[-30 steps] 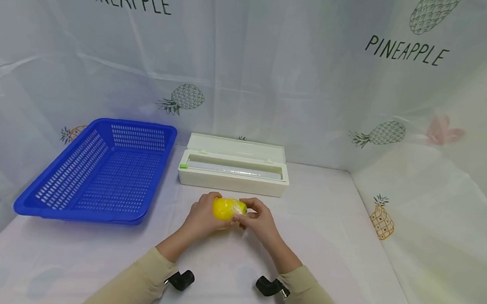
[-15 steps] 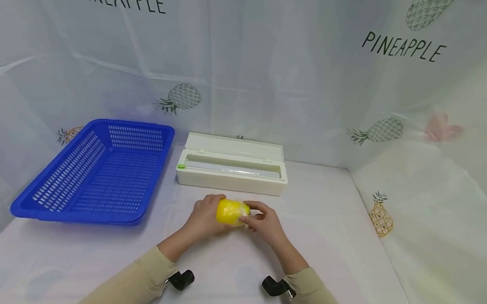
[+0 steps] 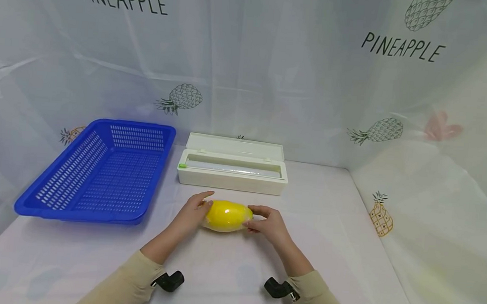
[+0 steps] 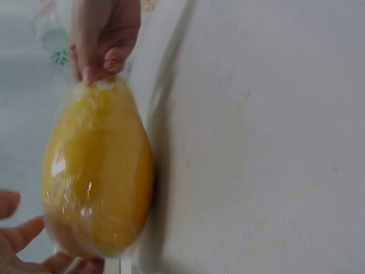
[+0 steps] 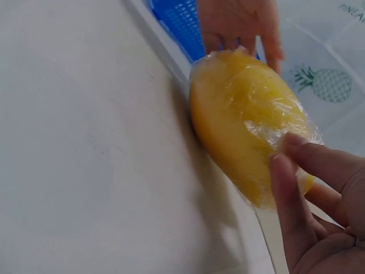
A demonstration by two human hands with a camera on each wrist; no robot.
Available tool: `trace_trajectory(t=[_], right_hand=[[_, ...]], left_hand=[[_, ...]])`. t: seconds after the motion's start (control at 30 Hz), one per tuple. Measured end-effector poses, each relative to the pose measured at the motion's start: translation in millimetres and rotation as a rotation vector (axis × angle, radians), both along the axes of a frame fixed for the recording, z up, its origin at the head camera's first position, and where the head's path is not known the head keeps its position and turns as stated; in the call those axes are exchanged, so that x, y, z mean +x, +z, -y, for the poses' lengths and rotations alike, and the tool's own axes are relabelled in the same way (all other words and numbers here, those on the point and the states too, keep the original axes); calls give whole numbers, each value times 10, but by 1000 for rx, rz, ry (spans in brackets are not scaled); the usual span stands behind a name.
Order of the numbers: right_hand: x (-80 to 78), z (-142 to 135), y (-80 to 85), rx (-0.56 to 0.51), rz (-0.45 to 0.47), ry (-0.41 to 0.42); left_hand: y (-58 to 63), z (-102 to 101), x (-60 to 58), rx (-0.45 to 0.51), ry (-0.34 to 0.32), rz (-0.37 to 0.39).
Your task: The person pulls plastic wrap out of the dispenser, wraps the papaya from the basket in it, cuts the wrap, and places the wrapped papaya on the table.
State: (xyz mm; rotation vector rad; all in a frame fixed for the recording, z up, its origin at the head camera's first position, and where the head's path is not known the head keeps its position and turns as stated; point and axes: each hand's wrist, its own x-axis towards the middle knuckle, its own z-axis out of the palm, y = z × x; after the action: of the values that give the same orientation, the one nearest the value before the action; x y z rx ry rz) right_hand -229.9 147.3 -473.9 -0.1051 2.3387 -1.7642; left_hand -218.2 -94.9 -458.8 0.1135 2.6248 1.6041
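A yellow, oval fruit [image 3: 227, 216] lies in front of the white box, wrapped in clear plastic film; its exact kind is unclear. At its right end my right hand [image 3: 271, 225] pinches the film between thumb and forefinger, as the right wrist view shows on the wrapped fruit [image 5: 239, 108]. My left hand [image 3: 189, 215] is at the other end, fingers spread and loosely touching it. In the left wrist view the film on the fruit [image 4: 100, 171] looks wrinkled and shiny, and the fruit narrows toward the right hand.
Behind the fruit stands a long white box [image 3: 230, 183] with its lid [image 3: 235, 146] raised and a roll of film [image 3: 233, 169] inside. A blue perforated basket [image 3: 92, 216] sits at the left. A pineapple-print curtain [image 3: 275, 78] hangs behind the white-covered table [image 3: 325, 254].
My left hand has loosened its hold and moved left along the fruit, uncovering more of it. The right hand has shifted slightly right and keeps to the fruit's right end.
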Motion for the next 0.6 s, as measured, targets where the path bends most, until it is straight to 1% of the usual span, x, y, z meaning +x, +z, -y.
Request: trace_trajectory(t=[0.07,0.13,0.23,0.33,0.43,0.6], right_hand=[[18,1,-6,-22,19,8],[35,3,-15,-18,26,16],[59,16,-19,-19,28,27],[84,44,-7,-20,23,30],[103,79,10,-3,23,21],[104,154,39,45,7,-39]], left_hand=[[-11,70,5,35,38,35],[-37,125,17,31,57,78],[-79,174,45,40,62,141],[-90,196,77,76,61,175],[-87,201,96,135,60,171],[-71,177,88,200,42,104]])
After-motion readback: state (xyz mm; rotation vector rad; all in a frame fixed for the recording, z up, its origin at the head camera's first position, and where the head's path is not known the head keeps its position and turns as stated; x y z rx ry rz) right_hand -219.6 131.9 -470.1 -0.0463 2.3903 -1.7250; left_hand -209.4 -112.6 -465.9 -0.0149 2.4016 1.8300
